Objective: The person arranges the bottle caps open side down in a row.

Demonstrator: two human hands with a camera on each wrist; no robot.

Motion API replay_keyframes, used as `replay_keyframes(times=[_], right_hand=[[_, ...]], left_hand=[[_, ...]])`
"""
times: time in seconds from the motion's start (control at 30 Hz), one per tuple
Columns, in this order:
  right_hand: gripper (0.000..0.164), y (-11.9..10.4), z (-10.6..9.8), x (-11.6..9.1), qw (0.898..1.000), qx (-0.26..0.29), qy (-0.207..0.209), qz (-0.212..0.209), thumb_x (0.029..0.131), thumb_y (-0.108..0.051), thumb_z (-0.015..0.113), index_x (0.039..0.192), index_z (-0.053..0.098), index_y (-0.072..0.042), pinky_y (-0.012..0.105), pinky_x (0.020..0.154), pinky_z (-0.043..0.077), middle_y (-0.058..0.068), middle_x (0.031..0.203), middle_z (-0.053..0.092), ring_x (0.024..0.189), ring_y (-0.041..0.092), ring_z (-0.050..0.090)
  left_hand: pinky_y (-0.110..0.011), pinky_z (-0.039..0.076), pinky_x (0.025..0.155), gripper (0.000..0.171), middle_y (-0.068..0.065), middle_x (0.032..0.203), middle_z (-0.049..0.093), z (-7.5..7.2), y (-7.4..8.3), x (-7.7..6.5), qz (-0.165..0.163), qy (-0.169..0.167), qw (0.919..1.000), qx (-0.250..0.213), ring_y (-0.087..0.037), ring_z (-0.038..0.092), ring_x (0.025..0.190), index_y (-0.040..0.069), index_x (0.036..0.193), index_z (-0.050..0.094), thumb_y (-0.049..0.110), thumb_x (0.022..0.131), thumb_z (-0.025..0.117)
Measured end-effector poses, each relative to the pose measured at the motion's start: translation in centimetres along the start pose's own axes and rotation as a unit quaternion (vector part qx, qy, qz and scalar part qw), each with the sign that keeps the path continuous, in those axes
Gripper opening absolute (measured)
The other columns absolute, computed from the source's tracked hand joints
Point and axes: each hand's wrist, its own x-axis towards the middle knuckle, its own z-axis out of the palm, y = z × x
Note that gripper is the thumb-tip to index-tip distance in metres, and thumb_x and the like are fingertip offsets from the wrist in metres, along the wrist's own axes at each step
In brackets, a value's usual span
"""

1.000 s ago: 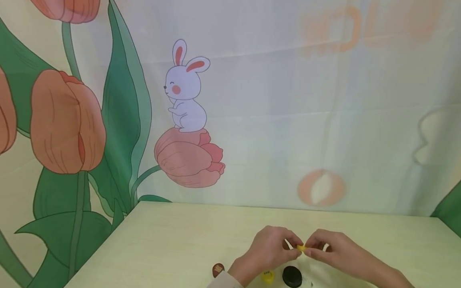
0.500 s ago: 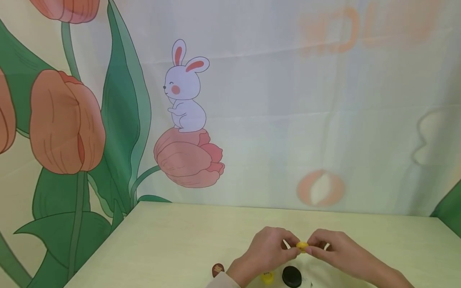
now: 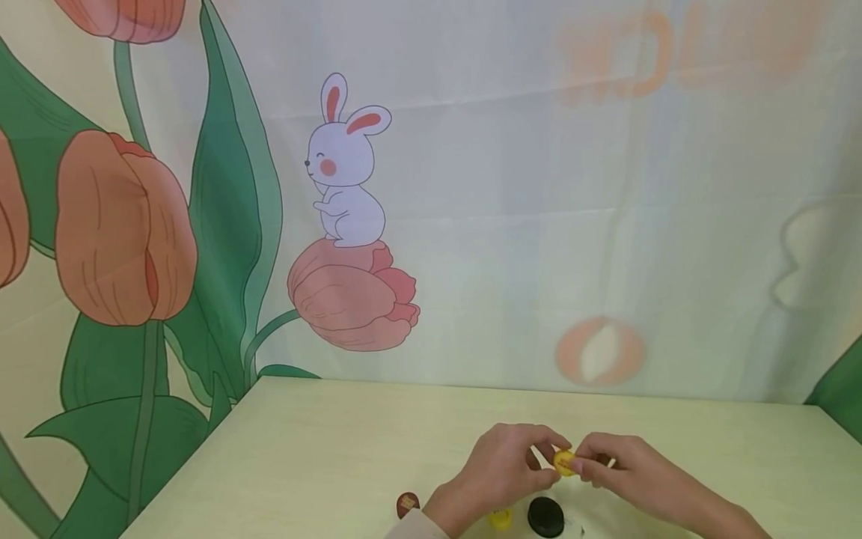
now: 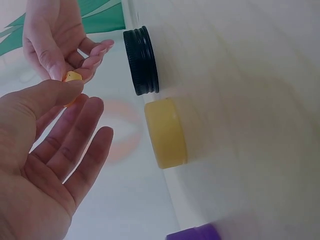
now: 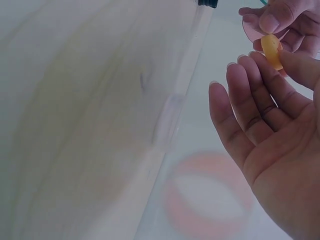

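Observation:
A small yellow bottle cap [image 3: 564,463] with reddish print on its face is held above the table between both hands. My left hand [image 3: 501,464] grips it at the edge with thumb and index finger, the other fingers spread in the left wrist view. My right hand [image 3: 629,468] pinches its right side between thumb and index finger, as the right wrist view shows at the cap's edge [image 5: 271,51]. Below the hands lies a black ribbed lid [image 3: 546,517]. Beside it sits another yellow cap [image 3: 500,519], partly hidden by the left wrist.
A brown cap with gold print [image 3: 407,504] lies left of the left sleeve [image 3: 419,524]. The left wrist view also shows a purple cap [image 4: 195,234]. A clear lid-like piece [image 5: 167,122] lies on the pale table [image 3: 323,449]. A printed cloth [image 3: 498,247] hangs behind.
The yellow cap has turned in my fingers, from edge-on to its printed face showing in the head view. Both hands stay in nearly the same place.

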Motion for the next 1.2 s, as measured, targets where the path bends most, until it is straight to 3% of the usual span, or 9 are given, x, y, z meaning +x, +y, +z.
replay_keyframes(times=[0.27,0.47,0.7,0.93,1.2], right_hand=[[0.015,-0.20,-0.05,-0.09,1.000,0.010,-0.003,0.022,0.112,-0.017,0.057,0.103,0.069,-0.013,0.030,0.066,0.051,0.000,0.092,0.066,0.079,0.017,0.063],[0.015,-0.33,-0.20,-0.20,1.000,0.002,-0.003,0.019,0.112,-0.018,0.057,0.110,0.072,-0.018,0.030,0.067,0.052,-0.001,0.098,0.068,0.081,0.016,0.064],[0.014,-0.68,-0.29,-0.40,0.999,-0.022,0.018,-0.035,0.110,-0.018,0.062,0.117,0.072,-0.022,0.030,0.067,0.054,-0.002,0.098,0.073,0.081,0.016,0.066],[0.014,-0.68,0.04,-0.34,0.998,-0.035,0.031,-0.039,0.104,-0.018,0.071,0.118,0.072,-0.021,0.029,0.067,0.056,-0.011,0.096,0.069,0.080,0.009,0.065],[0.015,-0.39,-0.02,-0.13,0.998,-0.026,0.014,-0.057,0.101,-0.011,0.074,0.115,0.071,-0.017,0.028,0.065,0.056,-0.010,0.092,0.068,0.076,0.009,0.063]], left_hand=[[-0.014,0.046,0.063,0.028,0.019,0.086,0.070,-0.01,0.14,-0.10,0.000,0.004,1.0000,0.008,0.009,0.056,0.064,0.023,0.117,0.079,0.016,0.091,0.087],[-0.014,0.046,0.063,0.025,0.021,0.084,0.069,0.05,0.20,-0.08,-0.006,0.004,0.9999,0.015,0.010,0.056,0.065,0.022,0.114,0.080,0.021,0.091,0.088],[-0.015,0.046,0.064,0.022,0.025,0.083,0.067,0.02,0.26,0.07,-0.032,0.012,0.9992,0.022,0.008,0.055,0.068,0.024,0.110,0.082,0.032,0.090,0.088],[-0.017,0.045,0.064,0.022,0.026,0.080,0.065,0.03,0.32,0.01,-0.060,0.028,0.9974,0.027,0.007,0.055,0.069,0.027,0.102,0.083,0.039,0.085,0.091],[-0.015,0.046,0.064,0.020,0.027,0.079,0.064,0.14,0.38,0.05,-0.062,0.017,0.9977,0.021,0.008,0.055,0.068,0.027,0.097,0.082,0.039,0.084,0.092]])
